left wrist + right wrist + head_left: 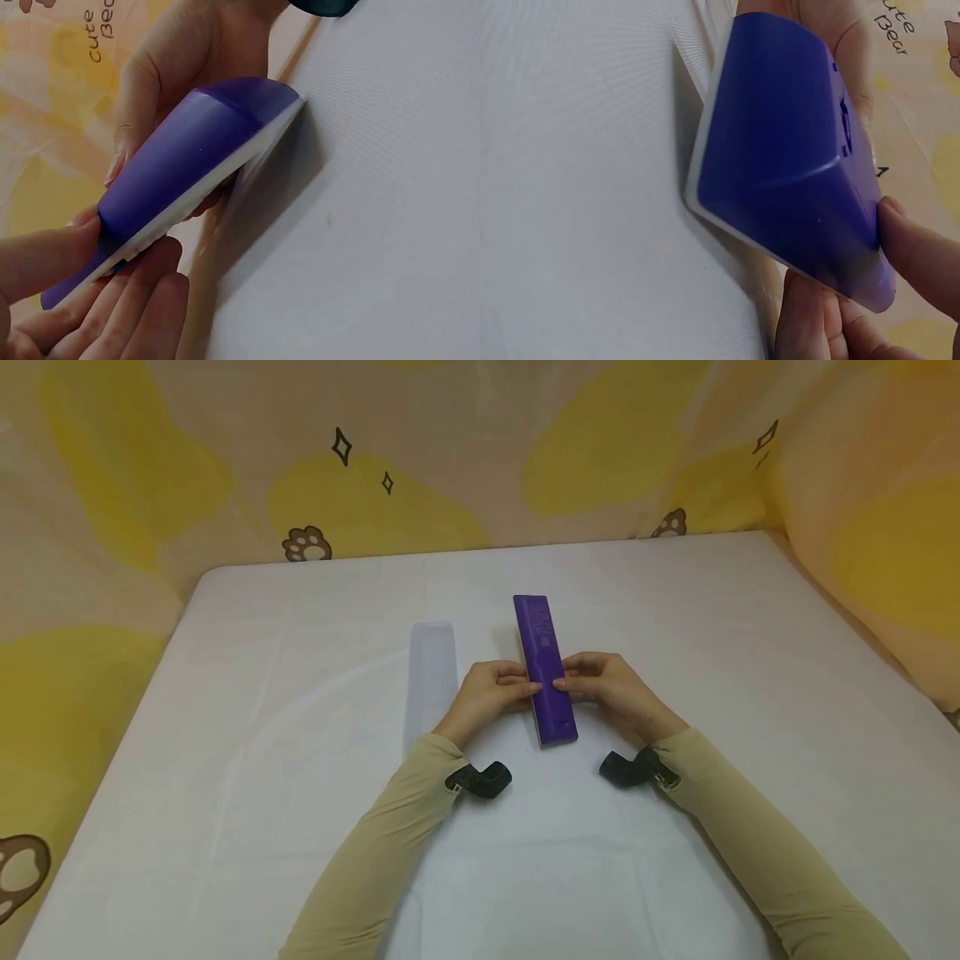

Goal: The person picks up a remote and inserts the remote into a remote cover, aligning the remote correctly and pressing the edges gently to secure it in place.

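A long remote control (538, 639), purple on its back and white along its front edge, is held above the table with its purple back up. My left hand (489, 695) pinches its left side, thumb on the back and fingers beneath. From the other side my right hand (613, 692) grips it the same way. In the left wrist view the white face of the remote (187, 157) is turned down, and its buttons are mostly hidden. The right wrist view shows a small latch notch on the purple back (772, 112).
A translucent, narrow sleeve-like cover (432, 664) lies on the white table (225, 735), left of the remote and partly behind the left hand. Yellow patterned cloth (420, 518) hangs along the table's back and sides. Dark wrist mounts (487, 780) stick out from both sleeves.
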`<state>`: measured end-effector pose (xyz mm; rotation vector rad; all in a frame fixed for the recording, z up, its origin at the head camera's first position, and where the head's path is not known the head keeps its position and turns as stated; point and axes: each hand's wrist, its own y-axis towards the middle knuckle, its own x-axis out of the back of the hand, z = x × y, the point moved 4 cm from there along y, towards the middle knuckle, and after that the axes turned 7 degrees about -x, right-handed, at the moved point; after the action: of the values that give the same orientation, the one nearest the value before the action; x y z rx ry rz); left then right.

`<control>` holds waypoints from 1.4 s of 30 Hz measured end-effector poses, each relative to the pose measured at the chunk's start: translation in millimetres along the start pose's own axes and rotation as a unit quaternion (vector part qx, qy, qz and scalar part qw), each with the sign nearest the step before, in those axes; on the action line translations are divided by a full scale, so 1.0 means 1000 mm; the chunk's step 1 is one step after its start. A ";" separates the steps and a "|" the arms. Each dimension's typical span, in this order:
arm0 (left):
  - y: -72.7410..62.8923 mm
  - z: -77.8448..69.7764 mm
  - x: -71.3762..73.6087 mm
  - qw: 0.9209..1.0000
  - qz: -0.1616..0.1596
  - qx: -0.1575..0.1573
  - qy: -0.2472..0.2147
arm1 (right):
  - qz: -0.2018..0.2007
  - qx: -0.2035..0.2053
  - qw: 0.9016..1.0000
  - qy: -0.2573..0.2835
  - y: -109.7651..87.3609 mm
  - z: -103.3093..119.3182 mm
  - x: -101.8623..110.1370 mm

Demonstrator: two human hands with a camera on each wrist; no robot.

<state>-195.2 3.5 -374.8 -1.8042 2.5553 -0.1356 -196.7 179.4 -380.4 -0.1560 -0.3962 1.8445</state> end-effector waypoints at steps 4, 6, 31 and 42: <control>0.000 0.000 0.003 1.000 -0.019 0.009 0.021 | -0.017 -0.004 0.999 -0.034 0.003 0.002 -0.001; 0.000 0.000 0.006 0.999 -0.029 0.014 0.032 | -0.022 -0.004 0.998 -0.054 0.004 0.004 -0.002; -0.031 -0.019 -0.025 0.933 0.050 -0.041 0.353 | -0.067 0.010 0.963 -0.261 -0.052 -0.002 -0.003; -0.033 -0.026 -0.027 0.932 0.053 -0.056 0.354 | -0.106 0.034 0.951 -0.290 -0.055 0.004 0.000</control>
<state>-156.5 19.9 -347.2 -1.9052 3.1667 -0.7894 -148.5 192.5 -357.9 0.4723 -0.7236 1.6630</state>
